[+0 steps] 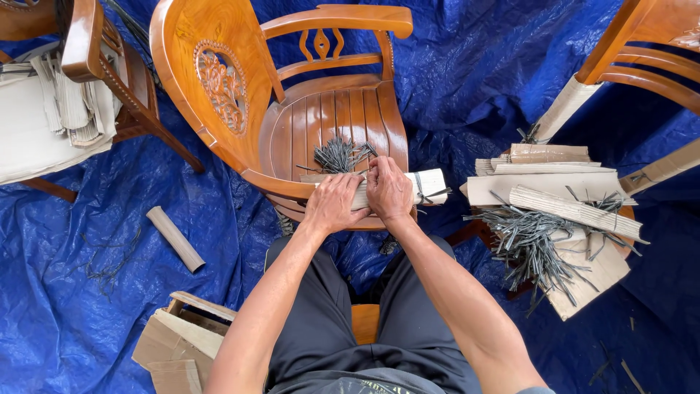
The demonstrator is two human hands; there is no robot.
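Both hands, left [332, 204] and right [389, 191], clasp a cardboard wrap [426, 186] mid-frame on the chair [335, 120]; binding it seems underway, needing a tie [339, 155].

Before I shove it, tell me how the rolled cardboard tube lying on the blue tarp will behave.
The cardboard tube is round and lies free on the tarp, so it will probably roll sideways. Being rolled corrugated card, it is likely light and may crush if squeezed.

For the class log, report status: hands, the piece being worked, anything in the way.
Left hand and right hand both on the cardboard strip along the chair arm. Loose ties on the seat behind. Nothing blocking.
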